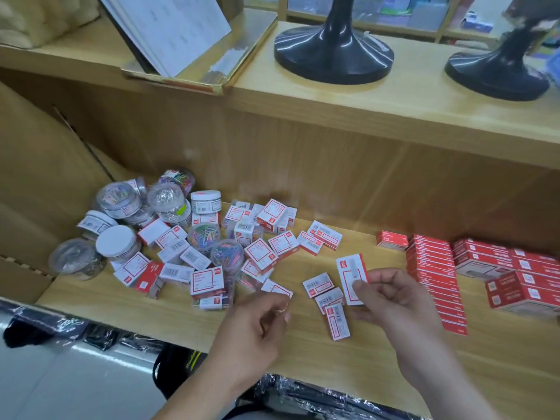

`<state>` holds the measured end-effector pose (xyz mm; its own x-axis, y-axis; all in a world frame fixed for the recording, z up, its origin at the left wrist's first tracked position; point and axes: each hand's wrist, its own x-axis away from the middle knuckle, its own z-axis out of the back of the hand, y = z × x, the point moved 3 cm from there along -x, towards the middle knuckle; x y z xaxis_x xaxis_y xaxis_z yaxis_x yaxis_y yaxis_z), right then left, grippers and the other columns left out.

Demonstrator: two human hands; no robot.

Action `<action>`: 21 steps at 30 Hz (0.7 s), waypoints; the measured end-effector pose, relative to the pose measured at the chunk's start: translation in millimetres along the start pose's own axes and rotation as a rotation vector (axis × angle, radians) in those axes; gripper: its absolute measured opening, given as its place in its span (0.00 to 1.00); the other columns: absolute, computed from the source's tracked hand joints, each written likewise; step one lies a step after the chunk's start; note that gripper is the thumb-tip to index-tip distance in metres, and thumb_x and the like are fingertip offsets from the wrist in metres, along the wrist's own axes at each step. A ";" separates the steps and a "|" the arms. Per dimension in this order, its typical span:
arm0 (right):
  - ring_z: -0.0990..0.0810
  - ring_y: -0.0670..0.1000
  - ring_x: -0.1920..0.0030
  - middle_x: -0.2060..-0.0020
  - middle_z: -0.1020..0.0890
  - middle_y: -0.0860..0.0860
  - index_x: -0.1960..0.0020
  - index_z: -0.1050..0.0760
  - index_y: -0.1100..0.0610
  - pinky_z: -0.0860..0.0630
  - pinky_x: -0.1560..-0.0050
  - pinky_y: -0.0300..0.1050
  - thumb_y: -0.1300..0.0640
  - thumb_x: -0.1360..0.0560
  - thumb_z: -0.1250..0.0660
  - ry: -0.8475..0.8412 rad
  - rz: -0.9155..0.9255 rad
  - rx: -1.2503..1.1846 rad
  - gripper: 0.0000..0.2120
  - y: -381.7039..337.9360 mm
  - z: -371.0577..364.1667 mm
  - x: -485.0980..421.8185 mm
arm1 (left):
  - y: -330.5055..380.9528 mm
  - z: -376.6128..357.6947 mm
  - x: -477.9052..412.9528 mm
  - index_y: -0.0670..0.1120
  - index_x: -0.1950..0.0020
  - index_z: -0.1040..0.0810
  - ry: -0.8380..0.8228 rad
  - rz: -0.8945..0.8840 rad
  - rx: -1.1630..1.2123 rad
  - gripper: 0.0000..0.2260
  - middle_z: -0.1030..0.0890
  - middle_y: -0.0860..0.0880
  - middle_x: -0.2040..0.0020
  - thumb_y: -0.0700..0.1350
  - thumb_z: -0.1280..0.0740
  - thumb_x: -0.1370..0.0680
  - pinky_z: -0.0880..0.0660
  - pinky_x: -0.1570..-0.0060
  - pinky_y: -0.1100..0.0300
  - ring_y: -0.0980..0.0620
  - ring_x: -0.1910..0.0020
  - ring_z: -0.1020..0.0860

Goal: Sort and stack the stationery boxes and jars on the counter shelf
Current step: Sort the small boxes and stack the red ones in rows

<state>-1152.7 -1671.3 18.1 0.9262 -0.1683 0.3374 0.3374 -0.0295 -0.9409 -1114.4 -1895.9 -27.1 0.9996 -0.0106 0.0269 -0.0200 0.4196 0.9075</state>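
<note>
One small box [351, 277] is pinched in the right hand [394, 295]; the left hand [257, 324] hovers loosely curled and empty.

I'm counting roughly eleven jars [118, 242], two black stand bases [333, 53], one propped booklet [169, 28]; small boxes [207, 280] are running too many to tally.
</note>
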 end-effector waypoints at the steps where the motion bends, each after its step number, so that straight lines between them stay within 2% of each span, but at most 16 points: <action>1: 0.14 0.55 0.59 0.59 0.13 0.58 0.50 0.22 0.63 0.17 0.60 0.47 0.66 0.24 0.28 -0.016 0.001 0.009 0.04 -1.4 -3.8 0.0 | 0.7 1.5 0.6 0.52 0.52 0.18 0.024 -0.027 -0.034 0.06 0.22 0.55 0.59 0.41 0.29 0.22 0.29 0.63 0.64 0.59 0.63 0.23; 5: 0.14 0.58 0.56 0.58 0.13 0.58 0.51 0.22 0.61 0.19 0.56 0.52 0.65 0.25 0.28 -0.024 0.014 0.048 0.04 -1.5 -11.4 0.4 | -3.7 6.4 14.6 0.54 0.47 0.20 0.159 -0.175 -0.293 0.11 0.23 0.61 0.44 0.41 0.28 0.26 0.24 0.49 0.66 0.61 0.50 0.21; 8: 0.14 0.58 0.58 0.58 0.13 0.59 0.51 0.23 0.61 0.19 0.55 0.55 0.65 0.25 0.28 -0.028 0.011 0.063 0.05 2.7 -16.0 2.2 | -12.7 -4.0 29.7 0.56 0.34 0.24 0.088 -0.161 -0.326 0.23 0.31 0.56 0.25 0.43 0.28 0.27 0.34 0.36 0.77 0.61 0.34 0.26; 10: 0.15 0.57 0.60 0.59 0.13 0.59 0.52 0.23 0.62 0.19 0.57 0.52 0.66 0.25 0.28 -0.022 0.014 0.056 0.04 4.6 -19.4 4.1 | -16.7 -14.7 35.5 0.58 0.27 0.28 0.043 -0.142 -0.325 0.27 0.39 0.53 0.19 0.46 0.29 0.26 0.32 0.34 0.72 0.58 0.31 0.26; 13: 0.16 0.54 0.62 0.60 0.13 0.58 0.52 0.22 0.62 0.19 0.63 0.44 0.66 0.25 0.28 0.021 0.027 0.037 0.04 4.2 -19.9 6.2 | -17.6 -20.4 36.3 0.54 0.26 0.28 0.047 -0.158 -0.362 0.29 0.40 0.50 0.18 0.49 0.29 0.28 0.22 0.40 0.60 0.52 0.33 0.24; 18: 0.16 0.47 0.68 0.60 0.13 0.56 0.51 0.23 0.62 0.22 0.62 0.48 0.67 0.25 0.29 0.071 0.011 0.020 0.05 4.1 -14.0 4.9 | -23.8 -18.7 32.9 0.50 0.26 0.28 -0.002 -0.201 -0.435 0.30 0.40 0.50 0.18 0.48 0.28 0.29 0.22 0.42 0.60 0.50 0.34 0.26; 21: 0.16 0.47 0.67 0.60 0.13 0.54 0.51 0.23 0.63 0.21 0.63 0.48 0.67 0.25 0.29 0.074 0.009 0.019 0.04 4.0 -10.2 2.6 | -18.3 -19.1 25.7 0.49 0.28 0.26 -0.001 -0.265 -0.474 0.27 0.36 0.50 0.20 0.46 0.29 0.28 0.24 0.40 0.60 0.49 0.35 0.26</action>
<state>-1150.7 -1681.9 15.0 0.9147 -0.2404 0.3249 0.3326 -0.0086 -0.9430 -1088.0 -1886.6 -51.1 0.9690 -0.1724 -0.1770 0.2449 0.7657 0.5948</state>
